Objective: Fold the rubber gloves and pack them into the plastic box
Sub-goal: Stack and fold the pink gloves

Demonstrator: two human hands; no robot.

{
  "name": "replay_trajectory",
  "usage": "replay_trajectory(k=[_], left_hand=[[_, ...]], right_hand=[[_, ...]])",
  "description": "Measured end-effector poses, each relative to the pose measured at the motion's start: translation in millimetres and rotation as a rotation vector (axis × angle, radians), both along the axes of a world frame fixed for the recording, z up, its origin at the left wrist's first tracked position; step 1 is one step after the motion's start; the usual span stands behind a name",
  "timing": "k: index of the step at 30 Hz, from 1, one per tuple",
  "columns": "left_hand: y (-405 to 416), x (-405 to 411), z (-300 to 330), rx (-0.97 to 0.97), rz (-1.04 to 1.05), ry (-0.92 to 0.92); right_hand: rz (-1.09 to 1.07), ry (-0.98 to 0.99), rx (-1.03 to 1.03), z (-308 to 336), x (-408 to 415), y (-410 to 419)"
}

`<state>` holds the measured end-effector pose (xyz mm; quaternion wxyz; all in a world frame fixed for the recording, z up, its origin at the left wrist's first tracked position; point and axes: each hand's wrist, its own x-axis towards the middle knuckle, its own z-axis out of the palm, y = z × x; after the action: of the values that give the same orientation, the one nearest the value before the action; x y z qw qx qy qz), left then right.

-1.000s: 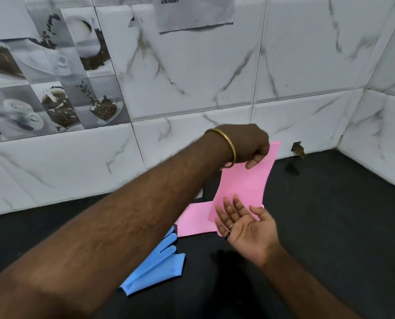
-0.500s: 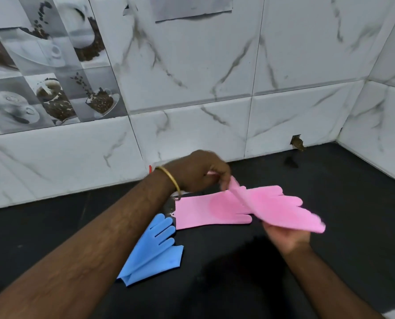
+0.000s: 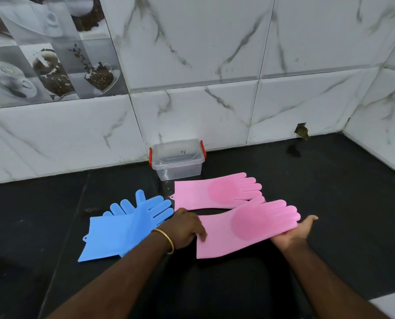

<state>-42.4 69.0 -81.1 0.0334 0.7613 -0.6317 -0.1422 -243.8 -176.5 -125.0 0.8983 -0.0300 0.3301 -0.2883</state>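
Both forearms are reaching in from the near edge of the black counter (image 3: pixel 330 215), angling toward each other over the dark stone. The left hand (image 3: pixel 187 229), a gold bangle (image 3: pixel 166 240) sitting at its wrist, is lying knuckles-up with the fingers curled down over the cuff end of the nearer pink glove (image 3: pixel 247 229), pinching that edge. The right hand (image 3: pixel 295 231) is turning palm-up beneath the finger end of the same glove, its fingers stretched out nearly straight and carrying the rubber rather than closing on it; the fingertips are poking out past the glove's edge.

That glove is spreading flat between the two hands, its long axis running left to right and tilting slightly away, cuff at the left, fingers pointing right. A darker round patch is showing on its palm.

Left of the left hand, a pair of blue gloves (image 3: pixel 122 224) is lying overlapped on the counter, cuffs toward the near left, fingers fanning away to the right.

Just behind the held glove, the second pink glove (image 3: pixel 217 192) is resting flat on the counter, lying almost parallel, fingers also pointing right.

Farther back, a clear plastic box (image 3: pixel 177 161) with red clips is standing open against the marble-tiled wall (image 3: pixel 192 65).
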Motion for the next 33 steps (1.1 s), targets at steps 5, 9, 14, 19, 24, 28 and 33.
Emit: replay_trajectory(k=[5, 9, 14, 19, 24, 28, 33], left_hand=[[9.1, -5.2, -24.8, 0.052, 0.036, 0.023], [8.9, -4.2, -26.8, 0.069, 0.064, 0.077], [-1.1, -4.2, -23.1, 0.182, 0.231, 0.221], [-33.6, 4.7, -15.4, 0.043, 0.471, 0.262], [-76.6, 38.1, -25.5, -0.017, 0.983, 0.111], [-98.2, 58.4, -28.9, 0.077, 1.209, 0.117], [-102.4, 76.7, -23.0, 0.058, 1.381, 0.265]], right_hand=[[0.062, 0.070, -0.127, -0.5, -13.7, -2.2], [0.008, 0.195, -0.299, -1.5, -20.9, -25.8], [0.035, 0.452, -0.452, -6.0, -19.8, -56.9], [-0.090, 0.831, -0.950, 2.3, -7.8, -49.1], [0.212, 0.744, -1.302, 6.7, 0.8, -16.6], [0.441, 0.617, -1.307, 4.1, 1.7, 6.5], [0.539, 0.534, -1.217, 3.7, -1.7, 24.5]])
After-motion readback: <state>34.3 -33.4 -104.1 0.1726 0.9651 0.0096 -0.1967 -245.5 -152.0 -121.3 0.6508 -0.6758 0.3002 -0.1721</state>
